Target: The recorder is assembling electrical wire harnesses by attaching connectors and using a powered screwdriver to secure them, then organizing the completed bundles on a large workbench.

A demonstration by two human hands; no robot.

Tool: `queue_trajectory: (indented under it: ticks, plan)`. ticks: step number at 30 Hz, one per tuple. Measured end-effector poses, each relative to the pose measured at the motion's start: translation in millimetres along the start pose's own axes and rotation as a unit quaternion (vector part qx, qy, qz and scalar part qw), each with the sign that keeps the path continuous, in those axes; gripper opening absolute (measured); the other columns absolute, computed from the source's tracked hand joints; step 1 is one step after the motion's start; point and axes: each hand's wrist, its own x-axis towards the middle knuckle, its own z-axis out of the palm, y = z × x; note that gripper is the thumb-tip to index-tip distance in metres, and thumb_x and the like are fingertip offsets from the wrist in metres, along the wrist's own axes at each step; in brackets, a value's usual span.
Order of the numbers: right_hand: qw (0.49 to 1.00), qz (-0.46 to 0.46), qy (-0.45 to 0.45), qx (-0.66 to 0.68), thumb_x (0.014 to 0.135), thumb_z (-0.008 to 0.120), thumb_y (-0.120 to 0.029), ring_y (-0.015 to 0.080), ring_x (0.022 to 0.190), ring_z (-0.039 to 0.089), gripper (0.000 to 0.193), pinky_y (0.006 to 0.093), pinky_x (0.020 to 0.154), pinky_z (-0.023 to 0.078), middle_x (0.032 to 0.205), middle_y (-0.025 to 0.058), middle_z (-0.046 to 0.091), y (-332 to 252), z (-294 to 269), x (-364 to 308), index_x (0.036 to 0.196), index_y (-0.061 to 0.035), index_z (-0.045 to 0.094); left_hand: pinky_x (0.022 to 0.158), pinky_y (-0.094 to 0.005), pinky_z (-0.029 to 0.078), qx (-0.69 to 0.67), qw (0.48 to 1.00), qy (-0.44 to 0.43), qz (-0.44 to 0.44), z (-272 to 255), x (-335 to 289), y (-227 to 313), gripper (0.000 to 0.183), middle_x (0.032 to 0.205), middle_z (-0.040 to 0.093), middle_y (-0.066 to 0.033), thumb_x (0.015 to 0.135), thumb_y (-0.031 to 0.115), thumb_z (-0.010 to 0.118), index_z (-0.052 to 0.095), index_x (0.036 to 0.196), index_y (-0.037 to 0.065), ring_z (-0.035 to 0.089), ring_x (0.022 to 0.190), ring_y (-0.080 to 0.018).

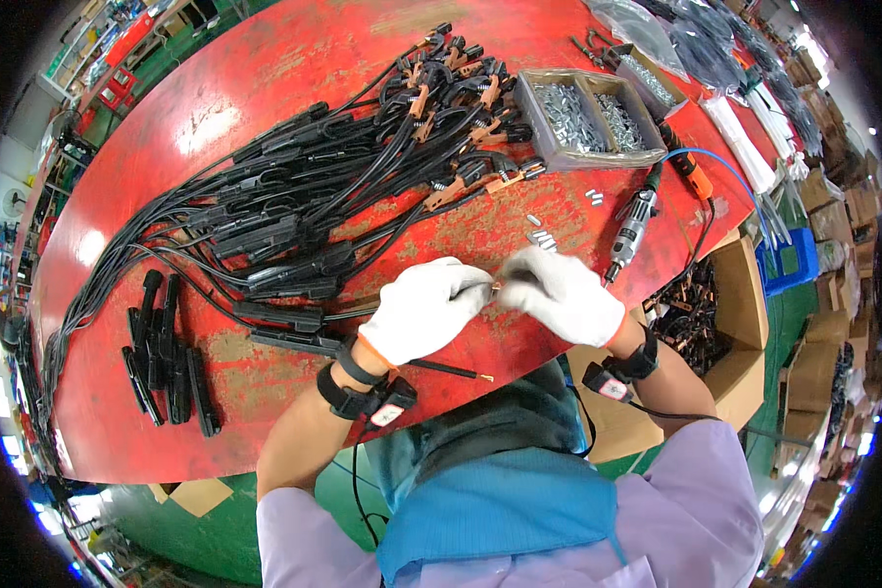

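My left hand (423, 306), in a white glove, is closed on a black cable (351, 314) near the table's front edge. A small copper-coloured end shows between my two hands. My right hand (563, 296), also gloved, is close beside it, its fingers smeared by motion; whether they hold anything cannot be made out. Another black cable end (451, 369) with bare copper strands lies below my left wrist. Just beyond my right hand are several small silver metal sleeves (541, 238). A large bundle of black cables with clamps (294, 206) spreads across the red table (265, 59).
A two-part box (559, 157) of small metal parts stands beyond my hands. A silver power screwdriver (632, 233) lies at right, near an orange-handled tool (691, 176). Black handles (171, 363) are piled at left. A cardboard box (740, 377) of clamps stands below the right edge.
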Motion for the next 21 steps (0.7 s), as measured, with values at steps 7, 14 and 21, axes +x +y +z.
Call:
queue_trajectory:
  ticks: [7,14,21]
  plan:
    - [0.846,-0.298,0.046,-0.439,0.085,0.07,-0.038,0.0213,0.078,0.061,0.034,0.0327,0.073,0.047,0.088,0.0068,0.064,-1.6,8.4,5.9,0.099,-0.0067,0.064,0.071,-0.0352,0.053,0.014,1.0,-0.003,0.026,-0.4,-6.6,-5.9,0.016,0.085,0.067,-0.0138,0.088,0.013,0.065,0.072,0.099,0.003,0.067,0.079,-0.0276]
    - [0.96,-0.006,0.102,-0.261,0.091,0.059,-0.027,0.0357,0.085,0.064,0.022,0.0452,0.076,0.051,0.091,0.0158,0.064,18.9,-27.0,22.6,0.096,-0.0072,0.065,0.074,-0.0366,0.054,0.083,0.994,0.068,0.002,13.7,-3.6,2.4,0.016,0.086,0.068,-0.0132,0.086,0.013,0.066,0.073,0.098,0.005,0.067,0.081,-0.0301]
    - [0.93,0.113,0.087,-0.338,0.087,0.061,-0.027,0.0367,0.093,0.064,0.024,0.0465,0.083,0.05,0.095,0.0185,0.065,35.4,-43.2,56.8,0.094,-0.0047,0.066,0.084,-0.0353,0.054,0.052,0.997,0.02,-0.056,11.6,0.1,-8.9,0.023,0.099,0.07,-0.0154,0.089,0.019,0.065,0.071,0.106,0.005,0.069,0.094,-0.0301]
